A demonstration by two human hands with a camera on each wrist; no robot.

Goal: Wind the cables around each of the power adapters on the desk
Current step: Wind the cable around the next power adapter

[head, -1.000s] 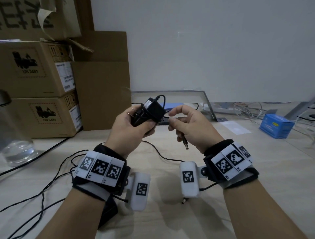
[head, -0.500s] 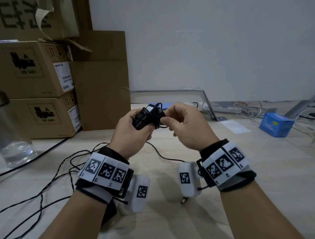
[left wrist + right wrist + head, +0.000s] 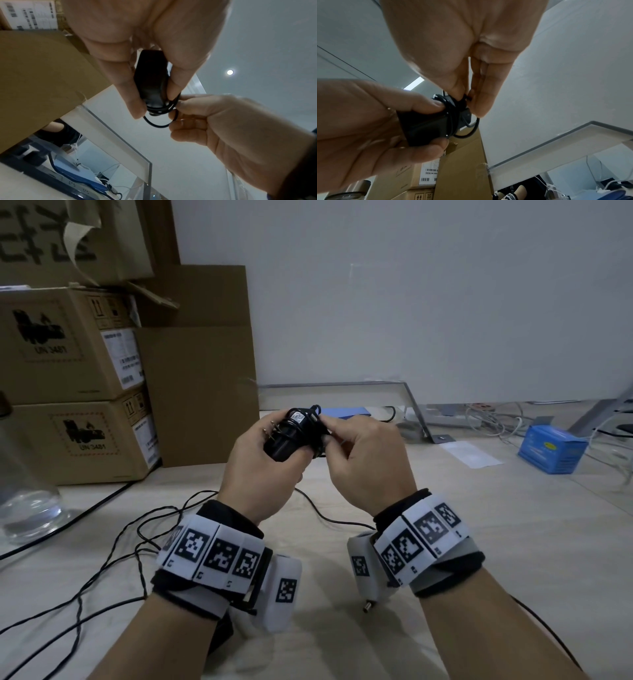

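The left hand (image 3: 260, 470) grips a small black power adapter (image 3: 291, 436) above the desk (image 3: 513, 542), fingers and thumb curled round its body, the metal prongs poking out toward the left; the right hand (image 3: 363, 460) pinches the thin black cable (image 3: 164, 108) between thumb and fingertips right against the adapter's cable end, where several turns already lie around the body and one short loop hangs loose below. The adapter looks light and rigid, a smooth plastic block that probably slips a little under dry fingers, so holding it by the bare half near the prongs, clear of the windings, seems the sound grip; the cable looks thin, soft and springy, likely to uncoil if let go, so the free end wants tucking under a turn while the pinch holds tension.

The desk is pale wood grain; more black cables (image 3: 102, 570) trail loose across its left side, and a barrel plug (image 3: 368, 607) lies near the right wrist; whether a second adapter sits under the left forearm cannot be told. Cardboard boxes (image 3: 68, 371) are stacked at the left against a white wall; a glass jar (image 3: 27, 505) stands at the left edge; a blue box (image 3: 551, 448) and tangled white wires sit at the far right.
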